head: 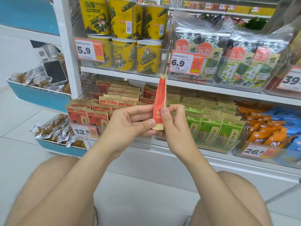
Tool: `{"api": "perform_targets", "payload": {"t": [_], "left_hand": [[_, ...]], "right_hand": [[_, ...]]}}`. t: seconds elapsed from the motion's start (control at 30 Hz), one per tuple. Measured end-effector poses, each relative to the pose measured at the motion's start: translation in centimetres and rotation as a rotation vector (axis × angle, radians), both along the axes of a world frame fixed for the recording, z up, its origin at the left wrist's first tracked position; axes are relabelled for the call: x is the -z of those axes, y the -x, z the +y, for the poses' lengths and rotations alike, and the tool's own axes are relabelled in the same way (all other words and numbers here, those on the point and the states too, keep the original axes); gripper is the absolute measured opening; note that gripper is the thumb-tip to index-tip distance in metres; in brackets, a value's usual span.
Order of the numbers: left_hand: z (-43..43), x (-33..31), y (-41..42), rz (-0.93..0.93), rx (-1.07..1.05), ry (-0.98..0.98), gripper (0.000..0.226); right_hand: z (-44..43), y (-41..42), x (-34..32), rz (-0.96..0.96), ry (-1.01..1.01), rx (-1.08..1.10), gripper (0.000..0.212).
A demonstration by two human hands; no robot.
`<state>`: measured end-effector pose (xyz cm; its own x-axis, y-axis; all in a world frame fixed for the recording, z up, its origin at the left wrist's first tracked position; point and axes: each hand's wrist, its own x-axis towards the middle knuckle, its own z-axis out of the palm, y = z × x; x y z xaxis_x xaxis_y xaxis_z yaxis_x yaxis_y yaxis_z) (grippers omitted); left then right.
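Head view: left hand [130, 121] and right hand [172, 123] pinch red packet [160, 98] edge-on.

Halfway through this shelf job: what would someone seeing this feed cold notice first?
The red packet stands out first, held upright and edge-on at centre and pinched near its bottom by the left hand and the right hand. Behind it, yellow tubs are stacked on the upper shelf. Below are red bags at left and green bags at right.
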<state>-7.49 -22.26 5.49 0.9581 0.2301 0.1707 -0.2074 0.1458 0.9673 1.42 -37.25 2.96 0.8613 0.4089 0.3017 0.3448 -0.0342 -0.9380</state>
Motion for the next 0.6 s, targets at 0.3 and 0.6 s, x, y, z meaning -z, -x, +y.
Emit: {"api": "perform_targets", "payload": {"t": [0.3,0.6], "left_hand": [[0.2,-0.7,0.3,0.029,-0.017,-0.126,0.027],[-0.2,-0.1,0.4,0.069,-0.090,-0.080,0.024]], "right_hand": [[0.0,1.4,-0.7,-0.187,-0.005,-0.013,0.050],[0.0,1.6,-1.1,-0.339,0.261,0.075,0.116]]}}
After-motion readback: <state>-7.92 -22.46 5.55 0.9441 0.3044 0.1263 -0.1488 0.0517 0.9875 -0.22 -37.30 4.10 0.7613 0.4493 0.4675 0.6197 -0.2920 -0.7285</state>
